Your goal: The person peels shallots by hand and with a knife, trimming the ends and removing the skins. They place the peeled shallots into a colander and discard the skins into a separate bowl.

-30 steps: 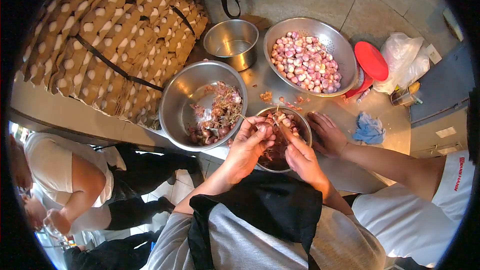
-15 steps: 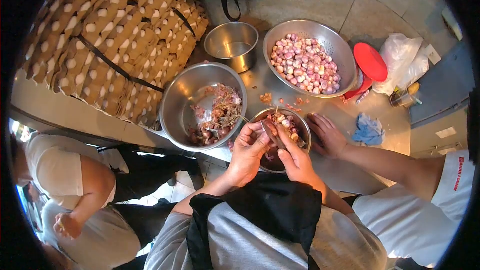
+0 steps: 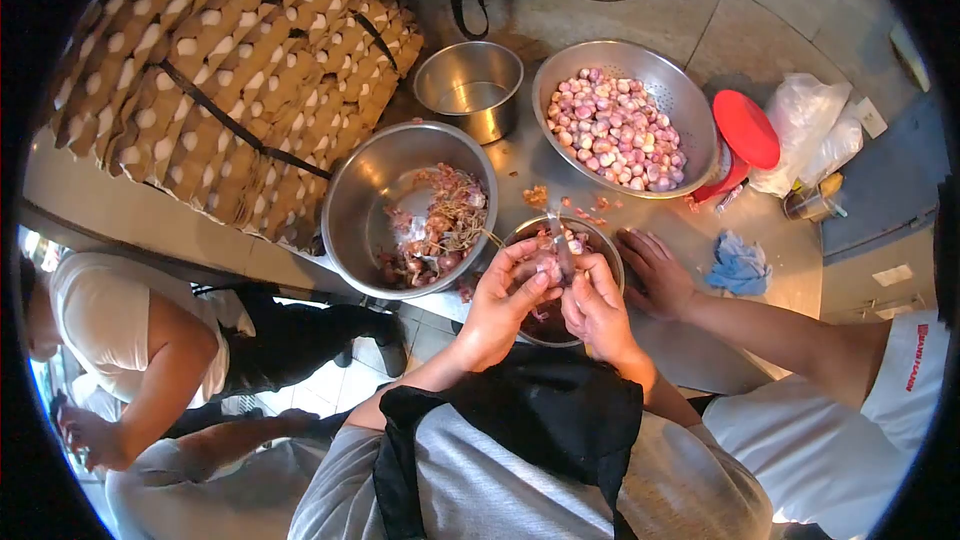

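Shallot (image 3: pixel 543 267) over small steel bowl (image 3: pixel 606 246), pinched in left hand's (image 3: pixel 503 292) fingertips. Right hand (image 3: pixel 598 308) closed round a knife (image 3: pixel 565 255), blade upright beside shallot; blurred, contact cannot be told. Left of bowl: wide steel basin (image 3: pixel 362 195), dry skins (image 3: pixel 445 215) inside. Beyond bowl: colander (image 3: pixel 695 130) of peeled shallots (image 3: pixel 615 130). Right of bowl: co-worker's hand (image 3: pixel 656 272) on counter (image 3: pixel 690 345); farther right, blue cloth (image 3: pixel 740 263).

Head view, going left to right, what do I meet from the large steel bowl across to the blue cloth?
Large steel bowl, the wearer's left hand, the wearer's right hand, another person's hand, blue cloth.
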A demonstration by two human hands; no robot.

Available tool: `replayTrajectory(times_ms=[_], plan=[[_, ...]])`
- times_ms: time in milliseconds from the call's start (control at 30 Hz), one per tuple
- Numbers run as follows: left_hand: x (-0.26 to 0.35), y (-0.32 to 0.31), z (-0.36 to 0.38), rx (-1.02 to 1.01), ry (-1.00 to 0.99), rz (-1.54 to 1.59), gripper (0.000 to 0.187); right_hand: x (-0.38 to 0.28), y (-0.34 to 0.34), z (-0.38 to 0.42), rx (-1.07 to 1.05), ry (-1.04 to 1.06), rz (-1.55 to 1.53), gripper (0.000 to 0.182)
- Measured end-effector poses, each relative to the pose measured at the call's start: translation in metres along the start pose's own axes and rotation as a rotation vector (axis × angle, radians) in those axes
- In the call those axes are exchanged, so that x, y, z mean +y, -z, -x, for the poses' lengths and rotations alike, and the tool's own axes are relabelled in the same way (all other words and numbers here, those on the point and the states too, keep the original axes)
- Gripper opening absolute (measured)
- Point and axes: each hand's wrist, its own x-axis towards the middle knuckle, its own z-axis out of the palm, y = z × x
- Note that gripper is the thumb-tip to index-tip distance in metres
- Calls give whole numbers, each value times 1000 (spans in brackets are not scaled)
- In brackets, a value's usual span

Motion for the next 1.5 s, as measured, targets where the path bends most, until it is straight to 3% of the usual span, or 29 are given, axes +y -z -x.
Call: replayTrajectory(times_ms=[167, 400, 567, 600, 667, 867, 967, 1267, 1400, 1500], plan=[[2, 2, -2, -94, 52, 104, 38, -13, 4, 0, 5, -99, -188, 18], [-1, 10, -5, -81, 87, 115, 35, -11, 17, -4, 124, -59, -105, 26], [9, 11, -3, 0, 83, 52, 35, -8, 18, -1, 95, 40, 214, 49], [8, 12, -3, 6, 80, 49, 35, -10, 15, 4, 47, 25, 305, 49], [6, 13, -4, 14, 74, 42, 35, -9, 13, 4, -49, 205, 746, 49], [3, 15, -6, 8, -14, -27, 32, -19, -2, 5, -119, 343, 993, 43], [-4, 23, -7, 3, -40, -73, 31, -17, 1, 4, -75, 364, 1015, 40], [14, 7, 1, -24, 88, -61, 32, -2, 33, -6, 172, 261, 677, 39], [18, 3, 0, -16, 60, 77, 33, -7, 33, -5, 200, 227, 715, 41], [16, 7, -3, -10, 68, 130, 33, -8, 28, 3, 79, 93, 473, 43]])
